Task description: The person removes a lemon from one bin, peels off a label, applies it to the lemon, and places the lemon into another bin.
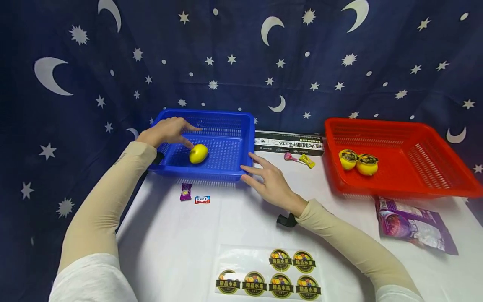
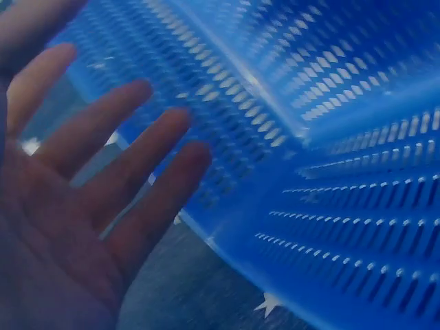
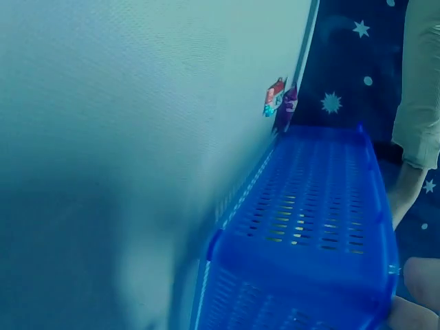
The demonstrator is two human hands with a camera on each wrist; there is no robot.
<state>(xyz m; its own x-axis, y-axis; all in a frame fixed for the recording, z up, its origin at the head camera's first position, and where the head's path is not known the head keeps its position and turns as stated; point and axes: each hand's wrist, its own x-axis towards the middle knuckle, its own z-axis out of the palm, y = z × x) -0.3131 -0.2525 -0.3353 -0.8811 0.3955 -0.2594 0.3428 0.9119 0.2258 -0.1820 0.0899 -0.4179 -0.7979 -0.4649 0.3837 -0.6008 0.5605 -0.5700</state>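
A blue basket [image 1: 226, 151] of slotted plastic stands at the back left of the table, with one yellow lemon [image 1: 198, 154] inside. My left hand [image 1: 167, 130] is over the basket's left side, fingers spread; the thumb tip overlaps the lemon in the head view. In the left wrist view that palm [image 2: 69, 220] holds nothing, and the slotted basket walls fill the background. Extended fingers of my right hand [image 1: 269, 182] are right at the basket's right front corner. The right wrist view has its fingertips [image 3: 419, 282] beside the rim.
A red basket [image 1: 396, 163] at right holds two lemons [image 1: 358, 162] with black labels. Between the baskets lie a pasta box [image 1: 288, 143], a lollipop [image 1: 289, 157] and a yellow candy [image 1: 307, 161]. Small candies [image 1: 185, 192], a sticker sheet [image 1: 260, 268] and a purple bag [image 1: 415, 224] lie nearer.
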